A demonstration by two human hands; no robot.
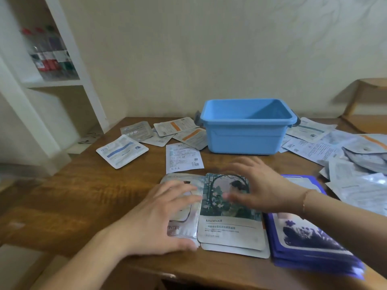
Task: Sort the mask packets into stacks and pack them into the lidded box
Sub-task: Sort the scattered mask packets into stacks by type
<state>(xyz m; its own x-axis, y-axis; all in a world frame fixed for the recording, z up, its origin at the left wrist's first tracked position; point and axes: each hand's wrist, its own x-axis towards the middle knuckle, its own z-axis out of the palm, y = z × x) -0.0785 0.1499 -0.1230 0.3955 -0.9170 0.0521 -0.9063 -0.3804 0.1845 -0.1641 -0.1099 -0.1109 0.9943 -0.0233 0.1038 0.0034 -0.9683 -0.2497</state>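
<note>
Nearest the table [88, 195] edge, three sorted stacks are laid side by side: a silver stack [182, 229], a garden stack [230, 229] touching it, and a purple stack [310, 237] just to the right. The left hand [165, 214] is laid flat on the silver stack, fingers straight and spread, nothing gripped. The right hand [257, 185] is held over the top of the garden stack, fingers loosely spread and blurred; whether the stack is touched cannot be told, and nothing is seen to be held.

Sorting appears to be the step in hand, the stacks being squared. Beyond the hands, loose packets [184, 156] are scattered face-down to the left, with a larger heap [351, 164] on the right. Farthest back, the blue box [247, 132] stands open and seemingly unfilled; no lid is seen. Next, more loose packets would need gathering and matching before any stack is lifted into the box.
</note>
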